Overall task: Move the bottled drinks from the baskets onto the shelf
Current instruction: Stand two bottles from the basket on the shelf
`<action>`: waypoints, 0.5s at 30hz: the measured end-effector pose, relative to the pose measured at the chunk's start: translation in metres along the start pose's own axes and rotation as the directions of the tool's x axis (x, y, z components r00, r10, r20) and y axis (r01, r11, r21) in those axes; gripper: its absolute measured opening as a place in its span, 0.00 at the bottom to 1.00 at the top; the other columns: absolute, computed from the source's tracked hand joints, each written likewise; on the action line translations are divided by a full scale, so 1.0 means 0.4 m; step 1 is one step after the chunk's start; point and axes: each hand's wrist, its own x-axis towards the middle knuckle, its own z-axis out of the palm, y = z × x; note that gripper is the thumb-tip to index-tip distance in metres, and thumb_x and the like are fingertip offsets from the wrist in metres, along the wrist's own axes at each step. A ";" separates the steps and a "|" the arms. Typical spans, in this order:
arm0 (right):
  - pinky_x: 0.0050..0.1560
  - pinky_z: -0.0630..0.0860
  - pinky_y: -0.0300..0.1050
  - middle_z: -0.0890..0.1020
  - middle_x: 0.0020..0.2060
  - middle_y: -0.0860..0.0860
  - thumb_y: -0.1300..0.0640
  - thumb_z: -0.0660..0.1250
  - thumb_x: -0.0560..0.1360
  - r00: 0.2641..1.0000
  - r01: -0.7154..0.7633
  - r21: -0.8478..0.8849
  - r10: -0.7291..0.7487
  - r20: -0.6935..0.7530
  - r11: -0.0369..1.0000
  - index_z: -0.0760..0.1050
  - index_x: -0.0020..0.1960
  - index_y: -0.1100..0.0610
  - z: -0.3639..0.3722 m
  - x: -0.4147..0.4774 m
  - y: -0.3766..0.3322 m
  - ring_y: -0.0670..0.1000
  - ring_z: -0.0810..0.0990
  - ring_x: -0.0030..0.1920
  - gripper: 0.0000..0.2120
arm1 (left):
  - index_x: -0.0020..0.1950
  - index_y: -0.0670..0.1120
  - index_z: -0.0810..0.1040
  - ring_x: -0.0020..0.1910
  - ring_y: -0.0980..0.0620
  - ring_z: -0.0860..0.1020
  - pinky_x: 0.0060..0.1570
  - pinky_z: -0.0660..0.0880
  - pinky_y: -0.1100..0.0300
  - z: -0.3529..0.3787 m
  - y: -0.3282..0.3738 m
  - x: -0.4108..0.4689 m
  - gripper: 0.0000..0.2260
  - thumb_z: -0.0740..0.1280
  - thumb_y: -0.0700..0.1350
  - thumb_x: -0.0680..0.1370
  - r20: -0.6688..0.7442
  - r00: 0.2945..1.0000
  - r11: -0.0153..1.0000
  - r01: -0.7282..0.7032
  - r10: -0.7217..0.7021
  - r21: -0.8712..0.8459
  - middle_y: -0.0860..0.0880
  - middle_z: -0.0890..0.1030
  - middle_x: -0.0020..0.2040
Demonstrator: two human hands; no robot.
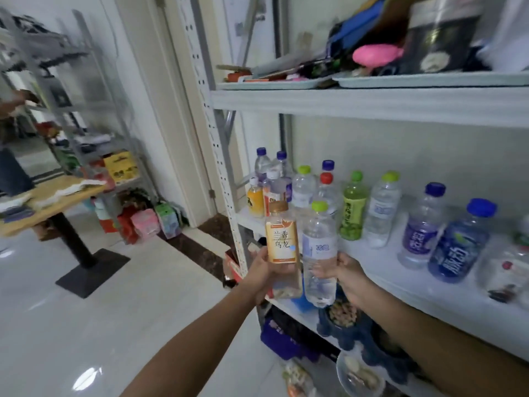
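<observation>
My left hand (262,275) grips an orange-labelled tea bottle (282,245) with a brown cap, held upright. My right hand (347,277) grips a clear water bottle (319,253) with a green cap, right beside the tea bottle. Both bottles hover at the front edge of the white shelf (400,279). Several bottles stand on that shelf: an orange juice bottle (255,197), a green tea bottle (352,209), clear water bottles and two blue-capped bottles (458,247) at the right. No basket is plainly visible.
The upper shelf (372,104) carries trays with clutter and a pink object (372,54). Below the drinks shelf sit dark blue containers (340,319) and a bowl (359,373). A wooden table (48,202) on a black pedestal stands at the left, beyond the glossy tiled floor.
</observation>
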 end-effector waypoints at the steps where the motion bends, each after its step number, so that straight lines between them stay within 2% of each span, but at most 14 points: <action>1: 0.54 0.78 0.53 0.84 0.48 0.58 0.75 0.74 0.60 0.999 -0.001 0.003 0.001 -0.048 1.000 0.77 0.54 0.64 -0.028 -0.002 0.003 0.58 0.82 0.49 0.23 | 0.66 0.40 0.70 0.51 0.45 0.82 0.45 0.80 0.53 0.030 0.000 0.021 0.39 0.77 0.34 0.56 0.047 0.999 1.000 0.020 -0.020 -0.006 0.41 0.81 0.55; 3: 0.57 0.77 0.57 0.83 0.50 0.59 0.74 0.74 0.62 0.990 0.017 0.007 -0.016 -0.138 1.000 0.78 0.54 0.63 -0.076 -0.011 0.000 0.60 0.81 0.52 0.22 | 0.65 0.41 0.70 0.52 0.42 0.80 0.51 0.79 0.46 0.083 -0.004 0.063 0.40 0.77 0.33 0.54 0.133 0.989 0.998 0.064 -0.061 -0.018 0.41 0.81 0.55; 5: 0.55 0.78 0.57 0.83 0.51 0.60 0.72 0.75 0.61 0.974 0.041 0.011 -0.037 -0.224 0.999 0.78 0.54 0.64 -0.118 -0.023 -0.007 0.60 0.82 0.52 0.22 | 0.65 0.42 0.71 0.56 0.39 0.79 0.57 0.76 0.42 0.128 -0.005 0.098 0.41 0.78 0.35 0.52 0.207 0.975 0.997 0.071 -0.074 0.020 0.41 0.81 0.56; 7: 0.49 0.79 0.52 0.84 0.48 0.58 0.74 0.76 0.56 0.955 0.063 0.011 -0.057 -0.291 0.998 0.78 0.52 0.62 -0.153 -0.034 -0.023 0.58 0.82 0.47 0.25 | 0.62 0.45 0.73 0.55 0.42 0.80 0.52 0.78 0.47 0.170 -0.009 0.132 0.35 0.77 0.31 0.57 0.253 0.966 0.997 0.044 -0.058 0.063 0.44 0.82 0.54; 9: 0.43 0.80 0.48 0.83 0.46 0.56 0.77 0.74 0.58 0.932 0.094 -0.001 -0.088 -0.350 0.996 0.77 0.51 0.61 -0.177 -0.042 -0.046 0.55 0.82 0.44 0.24 | 0.58 0.49 0.74 0.54 0.45 0.80 0.50 0.78 0.51 0.213 -0.008 0.155 0.30 0.74 0.26 0.63 0.291 0.956 0.996 0.021 -0.045 0.085 0.47 0.83 0.52; 12: 0.37 0.79 0.43 0.83 0.46 0.55 0.78 0.72 0.60 0.894 0.150 0.023 -0.126 -0.430 0.988 0.76 0.54 0.61 -0.197 -0.038 -0.070 0.53 0.81 0.44 0.25 | 0.63 0.48 0.72 0.55 0.47 0.80 0.51 0.79 0.51 0.264 -0.018 0.183 0.34 0.75 0.25 0.62 0.344 0.939 0.991 -0.036 -0.010 0.127 0.48 0.83 0.54; 15: 0.48 0.78 0.51 0.82 0.52 0.57 0.77 0.74 0.58 0.853 0.209 0.061 -0.151 -0.499 0.976 0.75 0.57 0.62 -0.212 -0.022 -0.072 0.58 0.80 0.52 0.30 | 0.60 0.48 0.71 0.51 0.51 0.80 0.47 0.80 0.58 0.294 -0.015 0.198 0.32 0.75 0.26 0.63 0.318 0.947 0.981 -0.094 0.035 0.171 0.49 0.82 0.53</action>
